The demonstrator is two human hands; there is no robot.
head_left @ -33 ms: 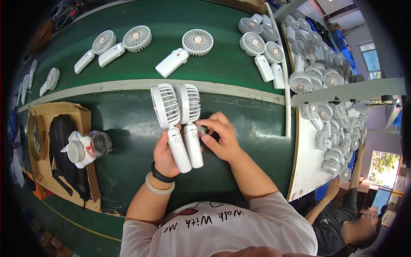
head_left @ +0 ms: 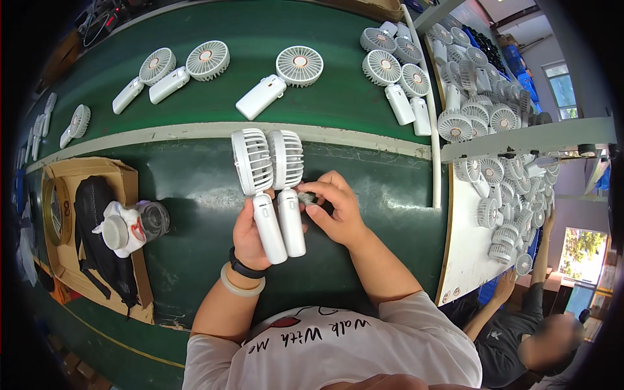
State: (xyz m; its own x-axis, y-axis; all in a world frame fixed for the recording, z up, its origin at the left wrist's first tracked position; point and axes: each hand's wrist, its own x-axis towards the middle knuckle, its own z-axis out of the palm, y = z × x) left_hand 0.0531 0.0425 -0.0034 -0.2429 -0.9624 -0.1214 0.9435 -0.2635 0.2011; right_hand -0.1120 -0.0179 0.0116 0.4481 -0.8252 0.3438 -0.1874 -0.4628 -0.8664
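Two white handheld fans stand side by side in my left hand (head_left: pixel 248 240), which is wrapped around their handles from behind. The left fan (head_left: pixel 270 227) overlaps the right fan (head_left: pixel 292 221), and both caged heads point up and away from me. Close against the right fan's neck is my right hand (head_left: pixel 339 211), its fingers curled and its index fingertip at the fan. A small greyish thing (head_left: pixel 308 197) shows between its thumb and fingers; its kind is unclear.
Beyond a pale rail (head_left: pixel 182 134), more fans (head_left: pixel 299 65) lie on the green belt (head_left: pixel 338 97). At left sits a cardboard box (head_left: pixel 123 175) with a black bag (head_left: pixel 104 227) and a clear jar (head_left: pixel 154 220). Fans crowd a white table (head_left: pixel 465 253) at right, beside a co-worker (head_left: pixel 513 331).
The two fans have shifted very slightly toward me. Both hands keep nearly the same place and hold.
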